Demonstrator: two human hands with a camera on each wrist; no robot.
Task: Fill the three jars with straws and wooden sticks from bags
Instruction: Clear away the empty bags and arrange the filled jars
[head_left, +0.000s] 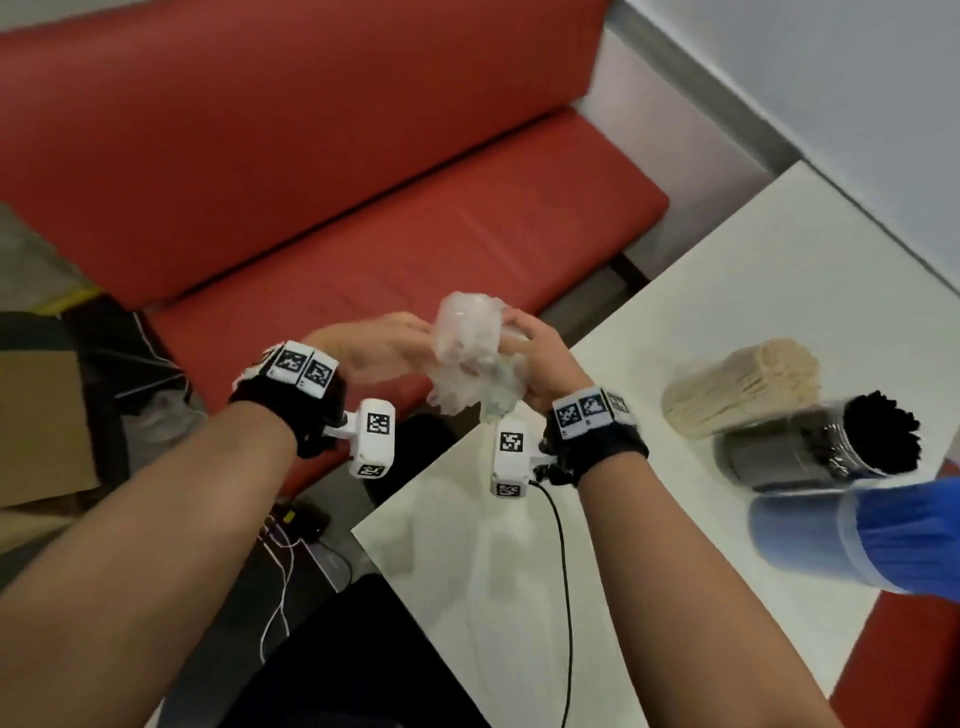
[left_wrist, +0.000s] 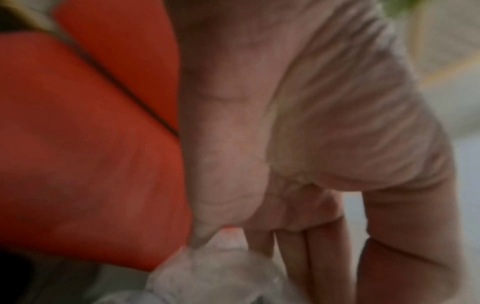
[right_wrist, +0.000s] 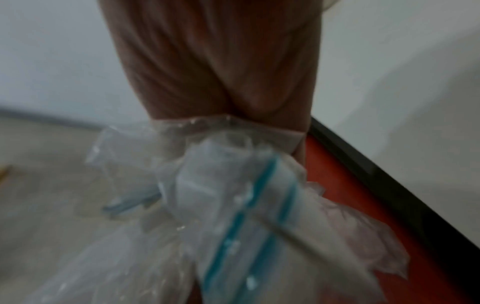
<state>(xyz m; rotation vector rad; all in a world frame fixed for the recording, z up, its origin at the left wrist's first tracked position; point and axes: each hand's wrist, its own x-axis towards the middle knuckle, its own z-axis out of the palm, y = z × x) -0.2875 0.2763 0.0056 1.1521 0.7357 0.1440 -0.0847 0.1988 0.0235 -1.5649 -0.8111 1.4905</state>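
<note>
Nearest, the two forearms reached out over the white table's (head_left: 519, 597) corner; the left hand (head_left: 374, 345) and right hand (head_left: 540, 358) met around a wad of empty clear bags (head_left: 475, 358), the right hand's fingers curled tight on the plastic, the left hand's fingers bent against its other side, seemingly to crush it small for throwing away; a blue zip strip showed in the crumple from the right wrist view. Further right on the table stood three filled jars close together, grouped clear of the working edge: blue straws (head_left: 914, 535), black straws (head_left: 878, 436), wooden sticks (head_left: 748, 384); filling looked finished. Beyond lay the red bench (head_left: 363, 182).
</note>
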